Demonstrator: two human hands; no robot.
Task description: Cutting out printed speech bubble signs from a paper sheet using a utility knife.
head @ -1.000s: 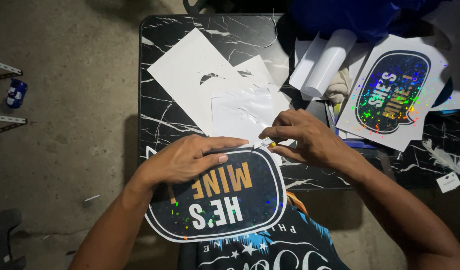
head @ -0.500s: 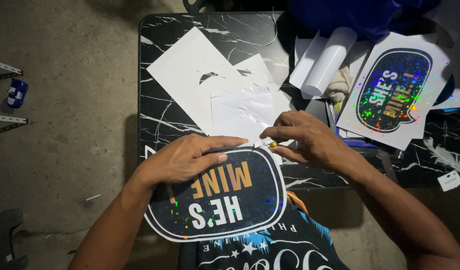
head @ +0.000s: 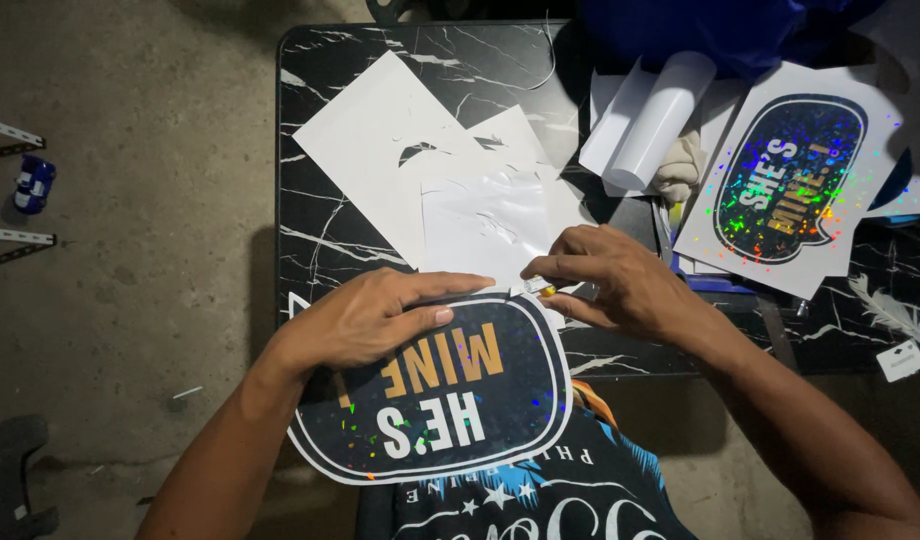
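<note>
A large speech-bubble-shaped holographic sticker [head: 450, 400], dark with white and gold lettering and a white border, lies half over the near edge of a black marble-patterned table [head: 320, 240]. My left hand [head: 365, 318] lies flat on its upper left part, fingers spread toward the right. My right hand [head: 605, 280] pinches a small craft knife with a yellow collar [head: 542, 288] at the sticker's top edge. Just behind lies clear film and white backing paper [head: 460, 190] with cut-outs.
A second, similar holographic sticker on a white sheet [head: 790, 180] lies at the right. A white roll [head: 655, 125] and blue cloth [head: 720, 30] sit at the back. A small white tag [head: 898, 360] lies at the right edge. Concrete floor and a small blue toy car [head: 32, 185] are to the left.
My right hand has shifted slightly along the sticker's top edge with the knife. My left hand stays pressed on the sticker.
</note>
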